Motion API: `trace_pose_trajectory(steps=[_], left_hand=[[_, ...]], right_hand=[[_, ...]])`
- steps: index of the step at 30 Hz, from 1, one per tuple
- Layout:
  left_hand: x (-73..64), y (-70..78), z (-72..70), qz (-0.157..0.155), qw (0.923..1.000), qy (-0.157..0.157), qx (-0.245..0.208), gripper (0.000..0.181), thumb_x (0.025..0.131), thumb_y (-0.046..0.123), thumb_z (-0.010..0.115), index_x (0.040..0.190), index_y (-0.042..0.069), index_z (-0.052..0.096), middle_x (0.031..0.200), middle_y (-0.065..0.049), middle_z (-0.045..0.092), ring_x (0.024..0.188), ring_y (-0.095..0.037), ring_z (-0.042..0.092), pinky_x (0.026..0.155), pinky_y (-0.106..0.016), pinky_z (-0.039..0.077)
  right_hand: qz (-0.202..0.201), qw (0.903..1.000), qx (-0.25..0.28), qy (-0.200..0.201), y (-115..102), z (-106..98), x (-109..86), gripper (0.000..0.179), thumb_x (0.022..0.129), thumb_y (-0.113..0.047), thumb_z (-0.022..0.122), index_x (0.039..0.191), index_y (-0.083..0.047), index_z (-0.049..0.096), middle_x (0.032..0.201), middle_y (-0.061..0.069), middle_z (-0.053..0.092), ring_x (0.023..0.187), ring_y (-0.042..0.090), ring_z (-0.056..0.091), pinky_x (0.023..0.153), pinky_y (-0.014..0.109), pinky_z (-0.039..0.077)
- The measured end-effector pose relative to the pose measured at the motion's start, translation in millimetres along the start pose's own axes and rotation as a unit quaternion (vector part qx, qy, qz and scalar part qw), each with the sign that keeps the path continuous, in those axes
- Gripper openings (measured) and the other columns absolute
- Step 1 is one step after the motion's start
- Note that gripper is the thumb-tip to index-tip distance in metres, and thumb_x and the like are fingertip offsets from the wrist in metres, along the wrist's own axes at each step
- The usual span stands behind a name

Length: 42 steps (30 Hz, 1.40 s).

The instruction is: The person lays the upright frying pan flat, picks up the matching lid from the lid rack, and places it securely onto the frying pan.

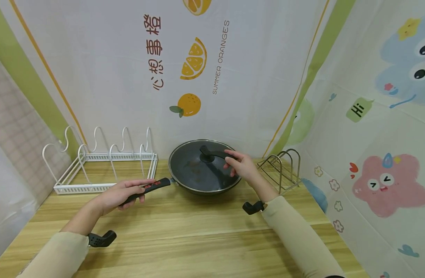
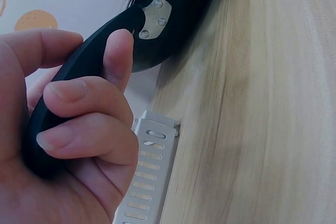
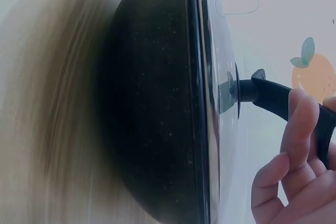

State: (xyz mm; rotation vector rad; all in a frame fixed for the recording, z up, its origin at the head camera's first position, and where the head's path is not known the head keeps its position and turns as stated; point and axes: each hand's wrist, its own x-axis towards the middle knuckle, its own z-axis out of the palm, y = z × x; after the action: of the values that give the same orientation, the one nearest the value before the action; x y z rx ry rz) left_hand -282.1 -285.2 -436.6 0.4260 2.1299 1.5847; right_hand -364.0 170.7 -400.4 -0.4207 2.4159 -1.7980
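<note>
A dark wok [image 3: 152, 103] stands on the wooden table, covered by a glass lid [image 1: 188, 162] with a metal rim. My left hand [image 1: 120, 195] grips the wok's long black handle [image 1: 160, 185]. The left wrist view shows the fingers curled round this handle, close to its riveted metal bracket [image 2: 156, 19]. On the right, my right hand [image 1: 245, 168] holds the free end of the lid's curved black handle [image 1: 217, 153] between thumb and fingers. The lid lies on the wok's rim. What is inside the wok cannot be made out.
A white rack [image 1: 82, 188] with tall curved dividers stands at the back left. Behind the right forearm is a small wire rack [image 1: 281, 168]. Printed curtains [image 1: 261, 77] hang behind and beside the table [image 1: 184, 239].
</note>
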Motion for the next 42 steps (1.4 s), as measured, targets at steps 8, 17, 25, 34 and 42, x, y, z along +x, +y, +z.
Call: trace_pose_trajectory(steps=[8,17,25,34,42], left_hand=[[0.7,-0.6,-0.5,0.003,1.0000,0.000,0.001,0.054,0.116,0.028,0.055,0.167,0.013,0.047,0.096,-0.006,0.068,0.057,-0.007,0.043,0.050,-0.022,0.035],[0.5,-0.7,-0.9,0.005,1.0000,-0.002,-0.001,0.049,0.116,0.029,0.055,0.165,0.023,0.054,0.096,-0.007,0.068,0.058,-0.006,0.043,0.050,-0.021,0.036],[0.0,-0.1,-0.9,0.001,1.0000,-0.003,0.002,0.050,0.116,0.028,0.054,0.166,0.022,0.052,0.097,-0.009,0.067,0.059,-0.007,0.044,0.051,-0.021,0.036],[0.3,-0.1,-0.9,0.003,1.0000,-0.003,-0.003,0.047,0.116,0.027,0.055,0.163,0.026,0.055,0.096,-0.008,0.068,0.058,-0.006,0.043,0.050,-0.021,0.036],[0.7,-1.1,-0.7,0.004,1.0000,-0.001,-0.001,0.052,0.116,0.027,0.055,0.166,0.016,0.050,0.096,-0.007,0.068,0.057,-0.006,0.043,0.050,-0.021,0.036]], right_hand=[[-0.011,0.9997,-0.018,0.013,-0.5,3.7,-1.5,0.053,0.114,-0.021,0.062,0.164,-0.005,0.051,0.096,0.013,0.078,0.057,0.014,0.060,0.064,0.028,0.057],[-0.028,0.9988,-0.031,0.023,0.6,8.1,-2.9,0.053,0.113,-0.020,0.062,0.162,-0.003,0.053,0.099,0.025,0.077,0.054,0.013,0.061,0.062,0.027,0.058],[-0.039,0.9973,-0.050,0.037,2.2,12.1,-3.2,0.052,0.113,-0.022,0.063,0.161,-0.004,0.055,0.095,0.020,0.079,0.054,0.013,0.061,0.063,0.028,0.057],[-0.050,0.9952,-0.067,0.051,0.6,18.0,-5.4,0.053,0.112,-0.023,0.063,0.160,-0.001,0.055,0.090,0.016,0.078,0.052,0.014,0.060,0.061,0.028,0.055],[-0.047,0.9955,-0.061,0.056,0.8,23.8,-8.3,0.055,0.113,-0.025,0.062,0.162,-0.002,0.052,0.096,0.028,0.076,0.052,0.014,0.059,0.063,0.030,0.056]])
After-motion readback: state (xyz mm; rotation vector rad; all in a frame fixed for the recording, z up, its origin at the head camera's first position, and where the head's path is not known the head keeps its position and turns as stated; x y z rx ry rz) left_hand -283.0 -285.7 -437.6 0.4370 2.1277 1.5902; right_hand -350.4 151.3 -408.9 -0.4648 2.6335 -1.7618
